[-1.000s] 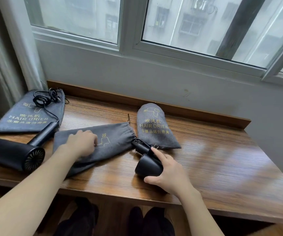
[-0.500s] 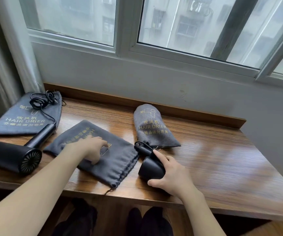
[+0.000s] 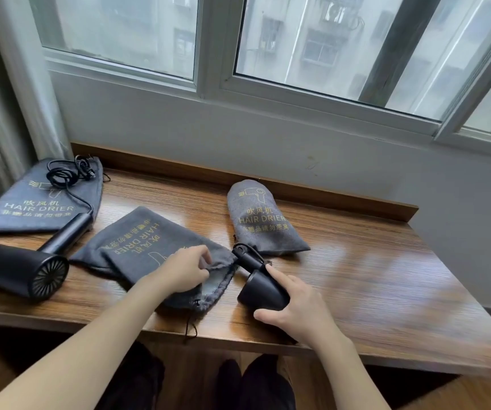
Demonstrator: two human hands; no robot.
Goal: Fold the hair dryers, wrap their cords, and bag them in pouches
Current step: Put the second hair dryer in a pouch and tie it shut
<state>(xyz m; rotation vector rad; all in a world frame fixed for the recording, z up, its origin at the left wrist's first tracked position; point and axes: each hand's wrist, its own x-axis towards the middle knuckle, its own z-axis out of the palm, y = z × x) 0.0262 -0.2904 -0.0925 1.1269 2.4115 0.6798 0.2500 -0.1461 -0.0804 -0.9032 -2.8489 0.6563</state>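
Pinching the gathered drawstring mouth of a flat grey fabric pouch with gold lettering [image 3: 152,250], the left hand [image 3: 183,272] has its fingers curled onto the cloth at the pouch's open end, which points toward the near edge of the brown wood-grain tabletop [image 3: 371,276]. Just beside that opening, the right hand [image 3: 296,306] grips a folded black hair dryer [image 3: 257,284], thumb under its round barrel and index finger stretched along the top; the folded handle points up and away toward the window. Behind it lies a filled grey pouch marked HAIR DRIER [image 3: 260,218], bulging and resting near the tabletop's raised back lip. At the far left, a second flat grey pouch [image 3: 36,202] carries a loose coil of black cord [image 3: 67,174], which runs down to the handle of an unfolded black hair dryer [image 3: 21,269] lying on its side, its grille facing the near edge
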